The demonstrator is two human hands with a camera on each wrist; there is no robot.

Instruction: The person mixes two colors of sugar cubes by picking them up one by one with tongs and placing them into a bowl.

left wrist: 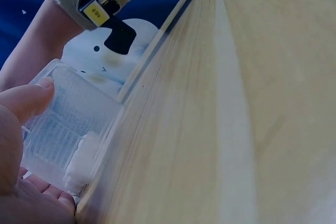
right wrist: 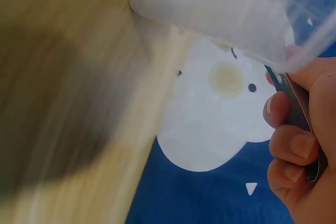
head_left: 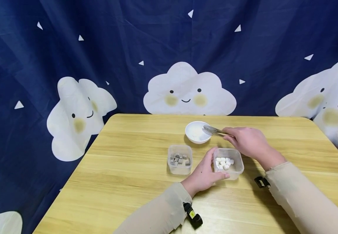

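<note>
My left hand (head_left: 204, 174) grips a clear plastic container (head_left: 237, 162) by its left side, thumb along the near wall and fingers behind. Several small white cubes (head_left: 223, 163) lie inside it; in the left wrist view they bunch as a white mass (left wrist: 84, 162) low in the container. My right hand (head_left: 247, 142) holds metal tongs (head_left: 214, 131), its fingers wrapped around the handle (right wrist: 298, 109) in the right wrist view. The tongs' tips reach over the right rim of a white bowl (head_left: 193, 131), and no cube shows clearly between them.
Left of the held container stands a second clear container (head_left: 179, 171) with several grey cubes (head_left: 180, 160) in it. All of this is on a light wooden table (head_left: 122, 169). A dark blue curtain (head_left: 122, 42) with clouds hangs right behind the table's far edge.
</note>
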